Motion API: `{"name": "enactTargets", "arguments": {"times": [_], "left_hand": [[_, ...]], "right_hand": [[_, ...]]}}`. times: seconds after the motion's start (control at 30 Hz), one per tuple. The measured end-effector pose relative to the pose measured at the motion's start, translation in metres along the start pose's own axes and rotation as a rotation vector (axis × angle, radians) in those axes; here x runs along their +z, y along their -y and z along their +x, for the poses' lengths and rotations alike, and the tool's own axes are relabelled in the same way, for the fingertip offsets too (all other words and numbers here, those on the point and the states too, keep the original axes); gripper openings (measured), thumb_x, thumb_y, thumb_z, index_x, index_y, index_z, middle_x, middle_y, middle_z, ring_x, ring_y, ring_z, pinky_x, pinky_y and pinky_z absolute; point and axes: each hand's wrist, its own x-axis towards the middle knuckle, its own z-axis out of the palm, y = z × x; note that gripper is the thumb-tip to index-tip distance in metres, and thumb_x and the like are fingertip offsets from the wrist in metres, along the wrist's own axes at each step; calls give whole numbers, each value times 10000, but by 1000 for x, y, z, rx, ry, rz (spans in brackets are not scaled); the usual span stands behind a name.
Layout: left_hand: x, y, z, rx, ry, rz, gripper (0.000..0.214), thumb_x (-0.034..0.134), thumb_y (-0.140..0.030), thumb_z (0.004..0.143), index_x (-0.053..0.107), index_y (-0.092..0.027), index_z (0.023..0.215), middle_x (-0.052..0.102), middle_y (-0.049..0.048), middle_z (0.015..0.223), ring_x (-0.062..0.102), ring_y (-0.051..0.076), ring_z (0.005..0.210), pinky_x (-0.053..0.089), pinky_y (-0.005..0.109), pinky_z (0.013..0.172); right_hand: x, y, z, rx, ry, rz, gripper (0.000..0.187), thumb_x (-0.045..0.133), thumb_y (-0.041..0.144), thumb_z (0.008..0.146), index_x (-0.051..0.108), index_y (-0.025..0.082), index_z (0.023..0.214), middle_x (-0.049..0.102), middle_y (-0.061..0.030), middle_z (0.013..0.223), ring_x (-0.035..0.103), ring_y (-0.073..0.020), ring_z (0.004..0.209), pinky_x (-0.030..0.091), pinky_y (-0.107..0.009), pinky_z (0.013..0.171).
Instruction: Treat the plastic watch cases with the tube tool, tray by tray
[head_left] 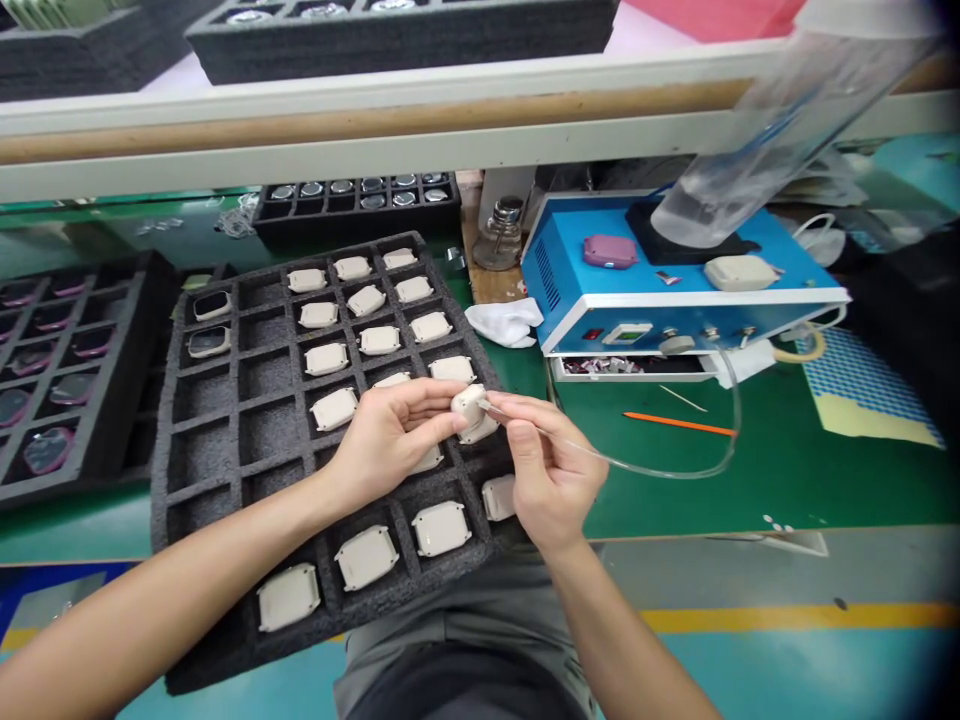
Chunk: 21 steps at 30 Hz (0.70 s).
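My left hand (394, 430) pinches a cream watch case (469, 402) above a dark foam tray (255, 455). In my right hand (555, 460) is the tip end of a clear thin tube (652, 468), its point touching or very near the side of the case. The tube curves back to a blue box-shaped machine (697, 320). Several cream watch cases, such as one near the front (441, 528), lie in the tray's compartments. Two with dark screens (212, 305) sit at its far left. My fingers cover part of the held case.
A purple case (609, 251), a cream case (742, 272) and a tilted clear cylinder (720, 180) rest on the machine. An orange stick (679, 423) lies on the green table. Another foam tray (97, 410) stands left; a shelf edge (375, 125) crosses above.
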Motion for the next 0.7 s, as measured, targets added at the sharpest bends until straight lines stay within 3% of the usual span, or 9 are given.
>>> {"name": "enactTargets", "arguments": {"times": [0.4, 0.7], "left_hand": [[1, 1, 0, 39, 4, -15, 340, 835, -235, 833, 785, -119, 1149, 815, 90, 1127, 797, 197, 1006, 631, 228, 938], [0, -2, 0, 81, -23, 78, 318, 823, -222, 833, 815, -139, 1140, 816, 86, 1104, 804, 233, 971, 656, 256, 879]], "right_hand": [[0, -1, 0, -4, 10, 24, 184, 633, 188, 989, 785, 263, 1059, 795, -51, 1042, 760, -220, 997, 657, -398, 896], [0, 1, 0, 6, 16, 38, 196, 623, 171, 989, 782, 268, 1049, 784, -47, 1056, 749, -211, 996, 642, -383, 887]]}}
